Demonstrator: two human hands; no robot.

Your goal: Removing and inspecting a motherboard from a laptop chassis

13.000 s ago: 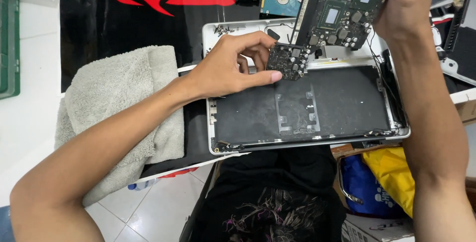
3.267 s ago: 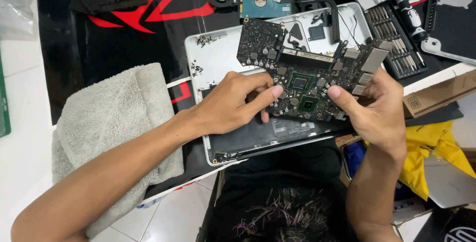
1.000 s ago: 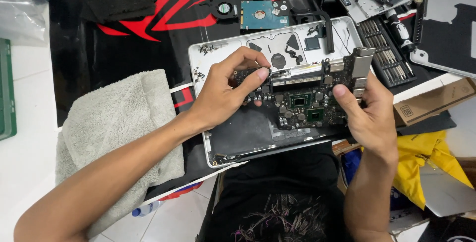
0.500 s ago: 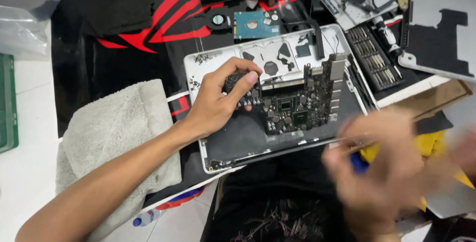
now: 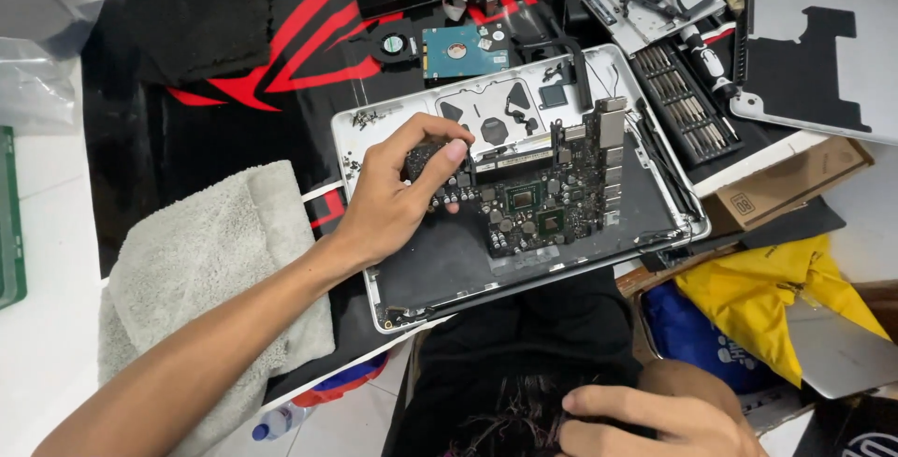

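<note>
A dark laptop circuit board [image 5: 547, 200] lies inside an open silver laptop shell [image 5: 374, 270] on a black and red mat. My left hand [image 5: 398, 195] pinches the board's left end between thumb and fingers. My right hand [image 5: 655, 420] rests low at the bottom edge on dark cloth, off the board, fingers curled, holding nothing that I can see.
A grey towel [image 5: 206, 270] lies left of the shell. Behind it sit a blue hard drive [image 5: 465, 50], small fans and a screwdriver bit set [image 5: 683, 101]. A cardboard box [image 5: 786, 181], yellow cloth [image 5: 767, 298] and a silver lid [image 5: 823, 36] crowd the right.
My right hand has let go of the board and dropped to the bottom edge. The board now lies lower in the shell, held by my left hand alone.
</note>
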